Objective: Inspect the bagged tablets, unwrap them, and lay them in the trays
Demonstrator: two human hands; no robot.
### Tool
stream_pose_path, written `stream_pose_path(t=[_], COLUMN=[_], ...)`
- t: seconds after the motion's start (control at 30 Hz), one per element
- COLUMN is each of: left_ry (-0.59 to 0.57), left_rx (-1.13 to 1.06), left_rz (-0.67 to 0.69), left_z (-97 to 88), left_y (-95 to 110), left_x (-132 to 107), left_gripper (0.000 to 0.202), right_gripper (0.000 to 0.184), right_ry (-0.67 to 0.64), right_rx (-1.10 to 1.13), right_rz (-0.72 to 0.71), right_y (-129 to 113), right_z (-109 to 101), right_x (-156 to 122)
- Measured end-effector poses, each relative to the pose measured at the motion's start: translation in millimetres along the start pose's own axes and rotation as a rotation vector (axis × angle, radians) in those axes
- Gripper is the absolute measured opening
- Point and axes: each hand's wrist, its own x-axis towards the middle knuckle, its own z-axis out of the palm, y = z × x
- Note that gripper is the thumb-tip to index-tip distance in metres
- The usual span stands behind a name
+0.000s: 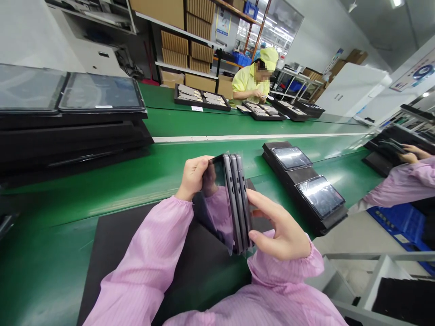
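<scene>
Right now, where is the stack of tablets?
The stack is central in the head view, between the left hand and right hand, left of the tray bearing two tablets.

Passable: bare green counter (166, 170) ahead of held tablets (234, 203), up to white strip (258, 137). Left blocked by tall black stack (74, 145); right by black two-tablet tray (299, 174). Narrow green gap between held tablets and tray.
</scene>
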Motion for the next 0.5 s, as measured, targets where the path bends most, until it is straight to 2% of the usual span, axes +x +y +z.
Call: stream_pose_path(t=[0.5], left_ry=[0.002], left_rx=[-0.031], left_rz=[0.051], left_z=[-0.8], left_y=[-4.8], left_x=[0.9], left_gripper=[0.074], right_gripper=[0.085], right_ry=[-0.021], right_rx=[-0.040], right_rz=[-0.035], right_y=[0.7], right_z=[0.3], right_x=[1.3])
